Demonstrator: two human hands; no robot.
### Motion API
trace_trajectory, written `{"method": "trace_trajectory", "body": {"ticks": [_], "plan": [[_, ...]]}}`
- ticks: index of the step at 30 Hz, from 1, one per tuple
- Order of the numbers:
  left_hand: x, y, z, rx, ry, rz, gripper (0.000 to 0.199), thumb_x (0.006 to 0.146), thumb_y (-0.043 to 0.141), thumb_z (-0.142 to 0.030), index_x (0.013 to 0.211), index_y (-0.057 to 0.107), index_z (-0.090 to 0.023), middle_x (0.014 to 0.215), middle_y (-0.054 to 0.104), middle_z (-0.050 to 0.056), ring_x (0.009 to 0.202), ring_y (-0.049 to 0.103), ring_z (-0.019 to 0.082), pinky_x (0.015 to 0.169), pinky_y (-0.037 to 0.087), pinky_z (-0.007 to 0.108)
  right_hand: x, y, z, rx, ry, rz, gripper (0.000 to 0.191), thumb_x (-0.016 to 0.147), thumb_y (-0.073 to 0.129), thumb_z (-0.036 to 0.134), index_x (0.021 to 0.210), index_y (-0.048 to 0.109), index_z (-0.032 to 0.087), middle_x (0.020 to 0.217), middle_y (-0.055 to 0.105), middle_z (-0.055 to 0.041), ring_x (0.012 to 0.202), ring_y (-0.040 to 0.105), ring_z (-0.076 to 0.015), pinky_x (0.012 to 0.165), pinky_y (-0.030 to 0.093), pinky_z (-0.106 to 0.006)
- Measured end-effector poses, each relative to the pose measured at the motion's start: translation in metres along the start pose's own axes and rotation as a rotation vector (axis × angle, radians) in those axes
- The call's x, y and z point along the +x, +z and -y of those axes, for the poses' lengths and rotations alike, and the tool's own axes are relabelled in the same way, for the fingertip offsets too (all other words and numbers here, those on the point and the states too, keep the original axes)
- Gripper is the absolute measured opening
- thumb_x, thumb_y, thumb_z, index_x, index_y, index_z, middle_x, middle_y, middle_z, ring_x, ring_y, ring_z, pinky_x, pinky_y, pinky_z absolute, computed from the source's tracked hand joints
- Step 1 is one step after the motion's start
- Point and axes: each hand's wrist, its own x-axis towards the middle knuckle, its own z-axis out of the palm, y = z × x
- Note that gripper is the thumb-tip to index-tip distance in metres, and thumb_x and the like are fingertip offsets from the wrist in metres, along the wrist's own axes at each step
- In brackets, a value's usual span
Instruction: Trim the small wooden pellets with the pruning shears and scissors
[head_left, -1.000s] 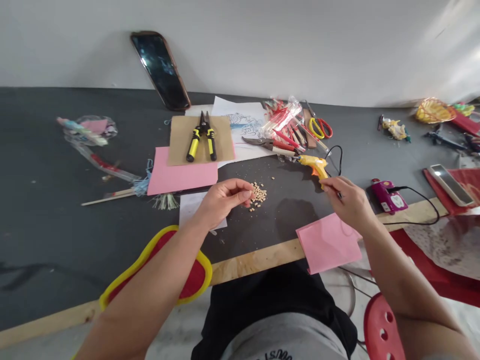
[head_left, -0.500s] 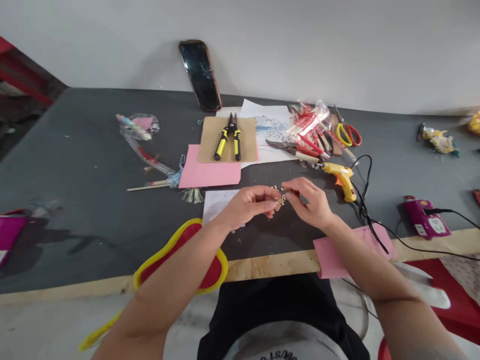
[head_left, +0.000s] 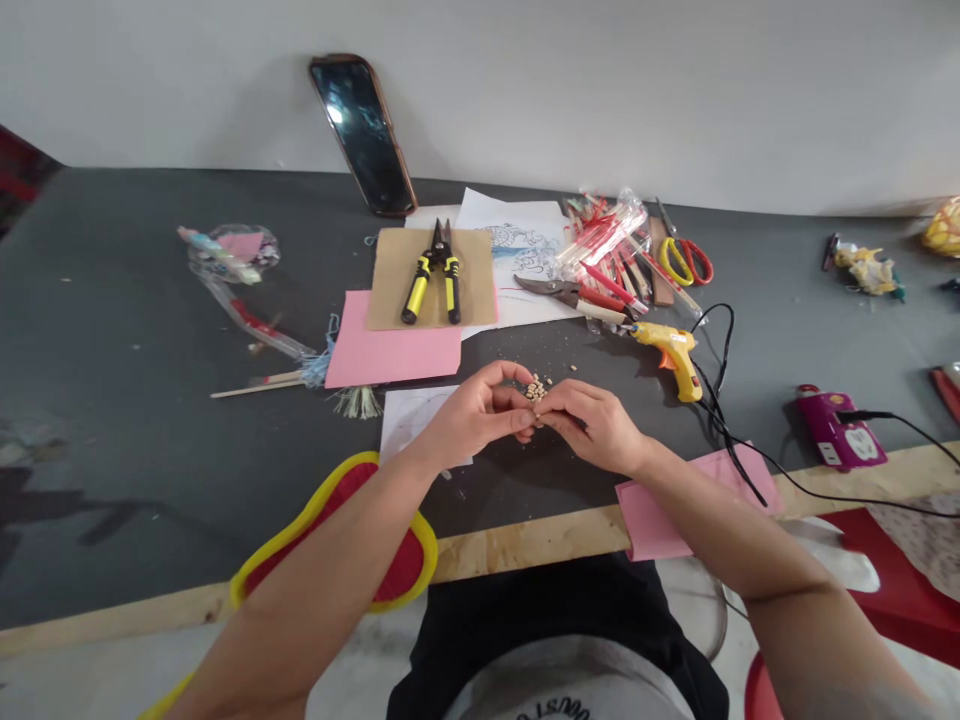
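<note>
My left hand and my right hand meet over the dark table, their fingertips pinched together. What lies between the fingertips is too small and too hidden to name. Just beyond them, a little heap of small beige pieces, like seeds or cut bits of stick, shows beside the left fingers. A few more pieces lie scattered around it. A white sheet with faint drawn lines is partly under my left wrist. The yellow glue gun rests to the right of my right hand.
Yellow-handled snips lie on brown card over pink paper. Behind are a leaning phone, red-tipped sticks, pruning shears and scissors. A purple power box trails black cord. A yellow-edged red pad overlaps the table's wooden edge.
My right fingertips have come in to touch the left ones, where a gap was before. More of the beige heap now shows beyond the fingers. The camera view has shifted slightly.
</note>
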Motion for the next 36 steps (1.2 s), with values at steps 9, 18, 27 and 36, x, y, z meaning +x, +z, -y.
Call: {"method": "trace_trajectory", "body": {"ticks": [9, 18, 27, 36], "plan": [[-0.001, -0.002, 0.000, 0.072, 0.046, -0.075, 0.033, 0.074, 0.086, -0.030, 0.096, 0.065, -0.018, 0.080, 0.073, 0.001, 0.067, 0.070, 0.014, 0.067, 0.059, 0.028, 0.000, 0.002, -0.002, 0.012, 0.066, -0.020, 0.012, 0.101, 0.054, 0.021, 0.096, 0.065, 0.022, 0.087, 0.072, -0.0039, 0.080, 0.068, -0.0142, 0.073, 0.056, -0.027], [-0.002, -0.004, -0.001, 0.137, 0.094, -0.115, 0.028, 0.075, 0.085, -0.029, 0.096, 0.071, -0.017, 0.080, 0.072, 0.000, 0.065, 0.067, 0.010, 0.064, 0.056, 0.021, 0.002, -0.003, -0.004, -0.044, 0.015, -0.106, 0.012, 0.099, 0.055, 0.014, 0.100, 0.065, 0.021, 0.090, 0.072, -0.0040, 0.083, 0.068, -0.0139, 0.076, 0.056, -0.026], [0.001, -0.013, 0.006, 0.137, 0.124, -0.167, 0.026, 0.077, 0.084, -0.040, 0.089, 0.078, -0.018, 0.080, 0.070, 0.002, 0.062, 0.066, 0.011, 0.062, 0.057, 0.024, 0.016, -0.063, 0.008, -0.330, 0.243, -0.159, 0.019, 0.096, 0.051, 0.019, 0.109, 0.065, 0.021, 0.110, 0.069, -0.0083, 0.083, 0.065, -0.0154, 0.075, 0.053, -0.030], [0.005, -0.012, 0.004, 0.070, 0.144, -0.179, 0.027, 0.074, 0.087, -0.038, 0.088, 0.078, -0.018, 0.080, 0.069, 0.001, 0.061, 0.067, 0.011, 0.060, 0.056, 0.022, -0.028, -0.136, -0.016, -0.949, 1.025, 0.182, 0.038, 0.087, 0.063, 0.050, 0.105, 0.064, 0.017, 0.099, 0.073, -0.0117, 0.087, 0.067, -0.0280, 0.068, 0.042, -0.032]]}}
